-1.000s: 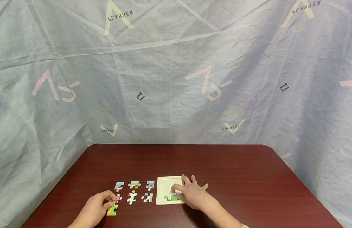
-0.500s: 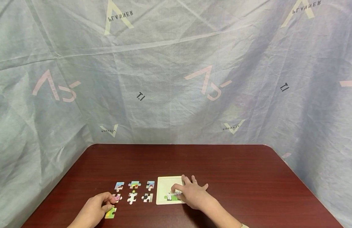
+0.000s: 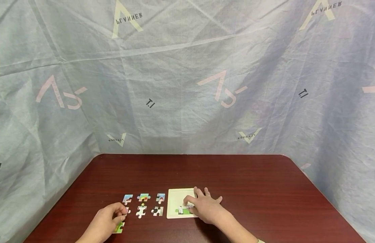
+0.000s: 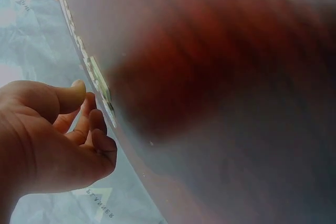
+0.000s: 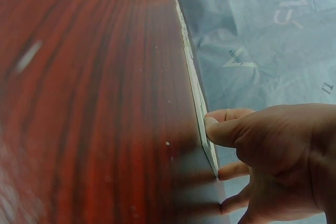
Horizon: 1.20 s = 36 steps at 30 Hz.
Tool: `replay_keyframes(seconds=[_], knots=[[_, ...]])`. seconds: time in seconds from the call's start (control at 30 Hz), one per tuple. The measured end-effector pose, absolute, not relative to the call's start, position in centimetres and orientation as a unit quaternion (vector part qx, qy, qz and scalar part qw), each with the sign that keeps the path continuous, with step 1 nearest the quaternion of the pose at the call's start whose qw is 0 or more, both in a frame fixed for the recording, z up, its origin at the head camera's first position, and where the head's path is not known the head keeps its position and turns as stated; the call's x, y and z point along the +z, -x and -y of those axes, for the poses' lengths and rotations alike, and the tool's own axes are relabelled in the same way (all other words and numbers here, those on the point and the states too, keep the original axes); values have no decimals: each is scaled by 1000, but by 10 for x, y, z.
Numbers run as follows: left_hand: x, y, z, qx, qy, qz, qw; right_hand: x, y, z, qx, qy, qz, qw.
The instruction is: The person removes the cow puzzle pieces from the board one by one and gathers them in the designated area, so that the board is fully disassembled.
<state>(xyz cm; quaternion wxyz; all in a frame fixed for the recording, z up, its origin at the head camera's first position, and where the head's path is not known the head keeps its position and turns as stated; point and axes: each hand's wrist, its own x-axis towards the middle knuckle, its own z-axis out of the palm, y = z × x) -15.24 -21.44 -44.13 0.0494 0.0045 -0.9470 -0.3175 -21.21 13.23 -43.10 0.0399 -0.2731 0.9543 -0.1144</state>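
My left hand (image 3: 104, 217) hovers at the left end of the loose jigsaw pieces, fingers loosely bent and nothing between them. Just under its thumb lies a green and yellow jigsaw piece (image 3: 118, 228); a pink and white piece (image 3: 128, 211) shows partly past its fingertips. In the left wrist view, thumb and fingers of the left hand (image 4: 52, 135) are apart from the pieces. My right hand (image 3: 207, 206) rests with spread fingers over the right side of a cream puzzle tray (image 3: 175, 195). Thumb and index touch the green and white pieces (image 3: 182, 211) lying in its lower part.
Between left hand and tray lie a white piece (image 3: 141, 212) and a black and white piece (image 3: 157, 211). Behind them is a row of blue-topped pieces (image 3: 143, 197). All lie on a dark red wooden table (image 3: 236, 175), with a printed grey cloth (image 3: 181, 118) hanging behind.
The green and yellow piece has shifted slightly toward the near edge, away from the pink one. My left hand has let it go and moved slightly right. My right hand stays put.
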Motion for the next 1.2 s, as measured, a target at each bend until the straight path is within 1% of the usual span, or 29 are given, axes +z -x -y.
replay_keyframes(seconds=[0.13, 0.4, 0.6, 0.97, 1.2], knots=[[-441, 153, 207, -312, 19, 948, 64, -430, 211, -132, -119, 269, -955, 42], [-440, 158, 188, -315, 49, 946, 58, -430, 212, -132, -134, 266, -953, 50], [-442, 161, 173, -316, 101, 941, 73, -430, 212, -132, -140, 264, -953, 50], [-440, 172, 134, -344, 164, 923, 50, -430, 211, -133, -141, 257, -955, 40], [-439, 179, 110, -366, 192, 910, 30, -431, 212, -132, -139, 256, -956, 46]])
